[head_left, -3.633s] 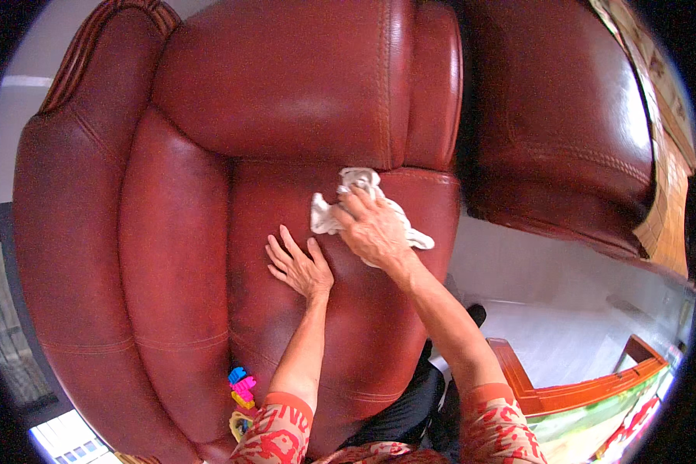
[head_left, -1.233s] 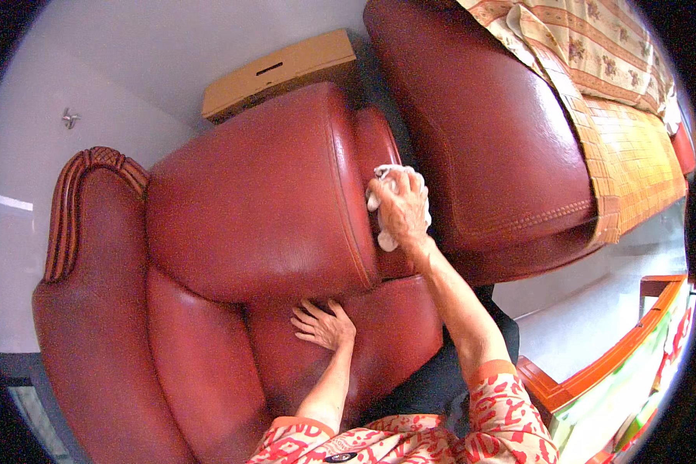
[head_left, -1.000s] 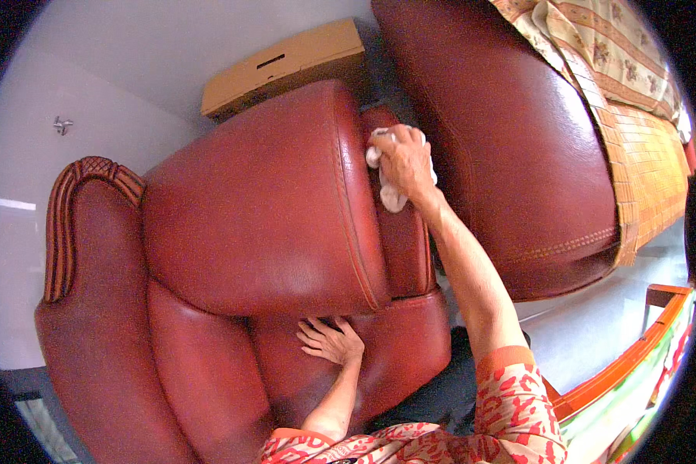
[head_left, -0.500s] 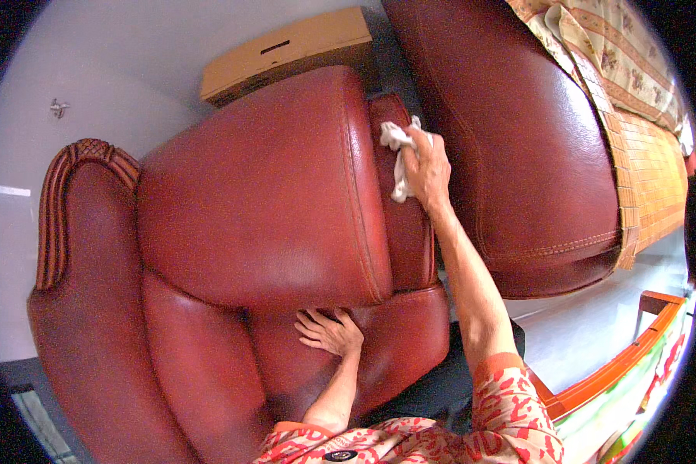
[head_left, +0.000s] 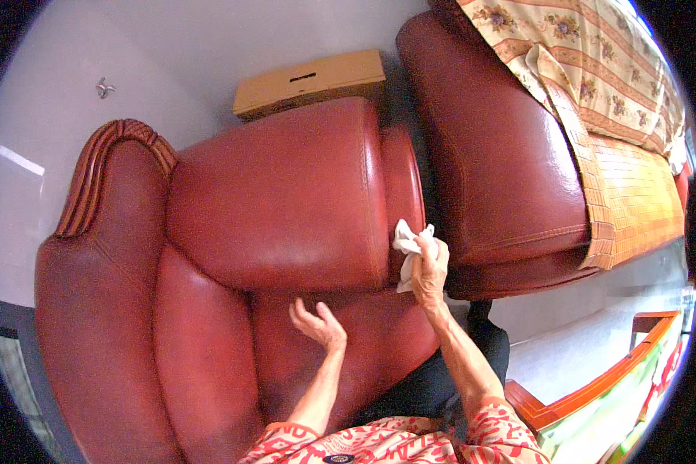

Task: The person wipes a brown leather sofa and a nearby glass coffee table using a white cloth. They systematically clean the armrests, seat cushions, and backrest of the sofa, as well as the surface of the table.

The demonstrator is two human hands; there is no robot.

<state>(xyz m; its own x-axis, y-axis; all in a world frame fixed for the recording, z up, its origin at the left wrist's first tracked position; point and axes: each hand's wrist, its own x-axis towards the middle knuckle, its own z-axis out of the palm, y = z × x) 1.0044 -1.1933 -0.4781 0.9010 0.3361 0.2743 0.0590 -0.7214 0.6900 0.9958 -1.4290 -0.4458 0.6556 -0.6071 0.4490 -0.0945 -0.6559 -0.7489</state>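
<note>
A crumpled white cloth is gripped in my right hand, at the near end of the front panel of a red leather armrest. Part of the cloth hangs below my fingers against the leather. My left hand is over the red seat cushion, just on the near side of the armrest, with its fingers apart and nothing in it. The sofa's backrest, topped by carved wood trim, rises on the left.
Beyond a narrow gap stands another red leather seat, partly under a woven mat and a floral cloth. A cardboard box is against the wall behind the armrest. A wooden-framed table is at the lower right.
My right hand has brought the white cloth down along the armrest's front panel toward me. My left hand, earlier spread flat on the seat, has turned and its fingers have lifted.
</note>
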